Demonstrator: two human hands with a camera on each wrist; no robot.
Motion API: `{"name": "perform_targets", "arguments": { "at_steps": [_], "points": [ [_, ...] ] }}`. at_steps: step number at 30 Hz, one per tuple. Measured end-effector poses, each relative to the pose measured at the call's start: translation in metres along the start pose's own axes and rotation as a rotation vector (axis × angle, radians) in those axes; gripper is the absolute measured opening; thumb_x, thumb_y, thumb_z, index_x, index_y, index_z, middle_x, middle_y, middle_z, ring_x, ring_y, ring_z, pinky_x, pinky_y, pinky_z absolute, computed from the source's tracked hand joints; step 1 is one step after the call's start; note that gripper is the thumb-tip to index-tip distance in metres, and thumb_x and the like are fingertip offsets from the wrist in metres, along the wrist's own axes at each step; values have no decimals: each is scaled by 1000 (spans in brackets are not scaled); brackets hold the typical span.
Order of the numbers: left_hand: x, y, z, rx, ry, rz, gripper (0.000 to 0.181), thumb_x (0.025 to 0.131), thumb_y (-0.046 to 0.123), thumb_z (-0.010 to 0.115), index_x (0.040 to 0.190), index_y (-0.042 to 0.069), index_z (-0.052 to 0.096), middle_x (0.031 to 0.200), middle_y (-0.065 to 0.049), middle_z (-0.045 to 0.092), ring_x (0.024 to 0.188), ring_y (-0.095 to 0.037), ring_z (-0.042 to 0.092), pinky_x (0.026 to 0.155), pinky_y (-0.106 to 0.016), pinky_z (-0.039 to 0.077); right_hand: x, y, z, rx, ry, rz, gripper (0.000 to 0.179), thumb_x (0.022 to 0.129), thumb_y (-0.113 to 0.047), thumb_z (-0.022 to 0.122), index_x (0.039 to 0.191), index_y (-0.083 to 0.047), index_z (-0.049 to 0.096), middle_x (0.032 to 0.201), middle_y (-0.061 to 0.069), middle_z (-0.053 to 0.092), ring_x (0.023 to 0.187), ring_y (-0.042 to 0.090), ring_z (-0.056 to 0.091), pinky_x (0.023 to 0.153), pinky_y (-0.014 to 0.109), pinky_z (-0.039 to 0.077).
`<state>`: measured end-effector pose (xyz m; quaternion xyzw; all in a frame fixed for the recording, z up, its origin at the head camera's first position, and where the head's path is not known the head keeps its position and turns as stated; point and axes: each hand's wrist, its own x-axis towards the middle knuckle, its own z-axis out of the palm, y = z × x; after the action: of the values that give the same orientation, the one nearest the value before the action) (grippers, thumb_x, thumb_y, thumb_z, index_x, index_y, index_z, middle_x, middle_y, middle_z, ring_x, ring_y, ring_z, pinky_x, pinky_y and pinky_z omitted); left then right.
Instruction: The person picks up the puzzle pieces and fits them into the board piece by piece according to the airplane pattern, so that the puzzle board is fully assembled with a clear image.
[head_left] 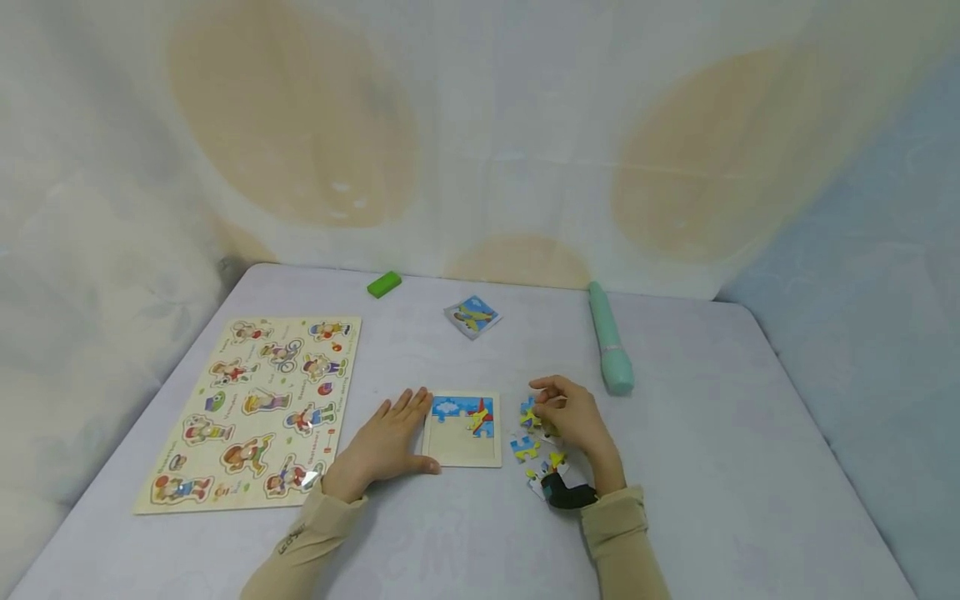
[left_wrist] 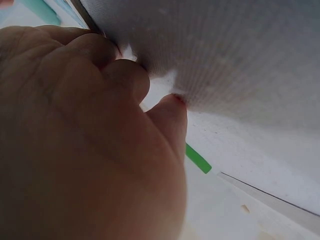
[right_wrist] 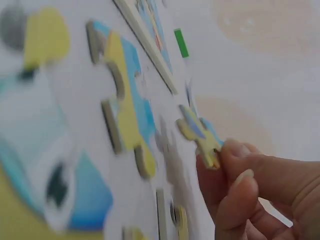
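Observation:
A small wooden jigsaw tray (head_left: 459, 457) lies flat on the table, several fitted pieces showing blue sky and a red-and-yellow plane part. Fingers spread, my left hand (head_left: 386, 442) rests at the tray's left edge, fingertips by its upper corner and thumb by its lower one. To the right of the tray, my right hand (head_left: 576, 421) pinches a yellow-and-blue jigsaw piece (right_wrist: 201, 137) between thumb and fingers, raised off the table in the right wrist view. Loose jigsaw pieces (head_left: 525, 448) lie beneath and beside this hand, some hidden by it.
A large wooden board (head_left: 247, 502) with cartoon figures covers the table's left side. Toward the back are a green block (head_left: 384, 284) and a small plane picture card (head_left: 473, 317). A long mint-green object (head_left: 611, 350) lies beyond my right hand.

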<state>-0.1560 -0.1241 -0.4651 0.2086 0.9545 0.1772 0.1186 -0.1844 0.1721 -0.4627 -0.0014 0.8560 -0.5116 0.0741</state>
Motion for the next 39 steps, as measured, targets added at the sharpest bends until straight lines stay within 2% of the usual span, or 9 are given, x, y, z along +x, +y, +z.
{"name": "perform_targets", "arguments": {
  "at_steps": [2,5,9,16,22,29,35,39],
  "points": [
    [0,0,0,3,-1,-2,105,74,50,78,152,1,28,160,-15,25,149,-37,20,120,-56,19,1,-2,5,69,18,-1,33,86,-1,69,119,-5,65,98,13,62,73,14,62,57,23,49],
    [-1,0,-1,-2,1,-6,105,73,50,79,151,1,28,160,-15,25,149,-37,20,120,-56,19,2,-7,15,120,9,-15,33,86,-1,69,118,-3,64,96,13,63,72,14,63,58,21,50],
    [-1,1,-1,-16,2,-1,105,74,49,79,151,1,28,160,-16,25,149,-37,19,120,-57,18,1,-14,30,128,-29,-34,33,85,-2,69,118,-5,64,95,11,64,75,13,63,64,21,52],
    [0,2,-1,-9,6,-7,104,74,49,78,151,1,28,160,-15,25,149,-37,20,120,-57,19,-1,-23,55,163,-112,-65,43,83,2,68,125,-6,60,96,14,65,73,14,64,63,24,52],
    [-1,2,-1,-9,10,-5,104,74,49,78,151,0,28,159,-16,26,148,-37,21,119,-57,19,0,-26,71,57,-95,-102,43,81,-1,71,122,-10,61,92,8,63,72,11,58,62,20,51],
    [1,2,1,-13,7,-4,104,74,50,78,151,1,28,160,-16,25,149,-37,20,119,-57,19,1,-26,79,-75,-70,-174,37,83,-5,72,118,-12,64,85,2,64,69,10,54,58,16,46],
    [0,2,0,0,2,-7,104,75,51,77,152,1,28,160,-15,25,149,-37,20,120,-56,19,1,-27,86,-171,-23,-193,33,82,-11,75,114,-15,66,77,-4,62,61,5,50,54,16,38],
    [-2,3,-1,7,4,-7,104,74,51,77,151,1,28,160,-16,25,148,-37,21,119,-56,20,0,-29,89,-195,0,-194,31,81,-12,76,110,-16,68,75,-5,61,59,4,48,53,16,36]
  ]
}}
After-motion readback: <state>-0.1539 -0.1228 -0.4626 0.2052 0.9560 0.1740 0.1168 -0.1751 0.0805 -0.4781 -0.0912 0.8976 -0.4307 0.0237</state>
